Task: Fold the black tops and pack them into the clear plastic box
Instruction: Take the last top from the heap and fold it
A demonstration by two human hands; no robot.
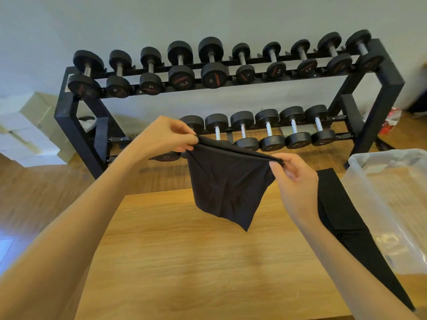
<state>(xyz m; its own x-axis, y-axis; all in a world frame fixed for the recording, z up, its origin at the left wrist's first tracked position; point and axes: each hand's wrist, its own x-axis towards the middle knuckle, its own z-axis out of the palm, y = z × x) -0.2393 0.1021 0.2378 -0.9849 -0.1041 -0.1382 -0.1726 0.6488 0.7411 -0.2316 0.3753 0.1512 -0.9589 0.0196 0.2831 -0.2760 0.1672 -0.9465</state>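
Observation:
A small black top (227,185) hangs in the air above the wooden table (184,262), stretched by its upper edge between my two hands. My left hand (166,137) pinches the left end of that edge. My right hand (293,174) pinches the right end, a little lower. A second black top (342,225) lies flat on the table behind my right forearm. The clear plastic box (379,204) stands at the table's right side, next to that second top.
A black dumbbell rack (69,125) with two rows of dumbbells stands against the wall just beyond the table. Pale cardboard boxes (27,130) sit on the wooden floor at the left. A red and white bag (390,121) lies by the rack's right leg.

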